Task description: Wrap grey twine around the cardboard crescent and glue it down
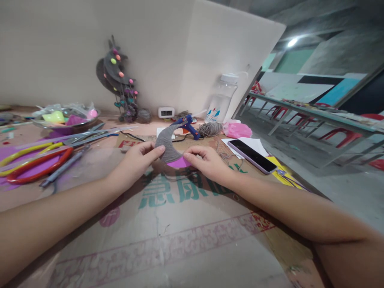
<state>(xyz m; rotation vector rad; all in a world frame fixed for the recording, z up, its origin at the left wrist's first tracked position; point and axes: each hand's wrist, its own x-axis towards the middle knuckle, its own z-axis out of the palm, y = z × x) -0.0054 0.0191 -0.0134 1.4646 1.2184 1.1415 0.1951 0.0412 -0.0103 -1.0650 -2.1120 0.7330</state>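
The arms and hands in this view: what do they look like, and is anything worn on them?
They are a person's own. The left hand and right hand are ungloved, with slim fingers; no rings show, though some fingers are hidden. The left arm and right arm are bare where visible: no sleeve, watch, bracelet or cable.

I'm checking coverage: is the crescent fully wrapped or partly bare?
Partly bare: gray yarn covers much of the crescent, but a purple stretch shows beside the right hand.
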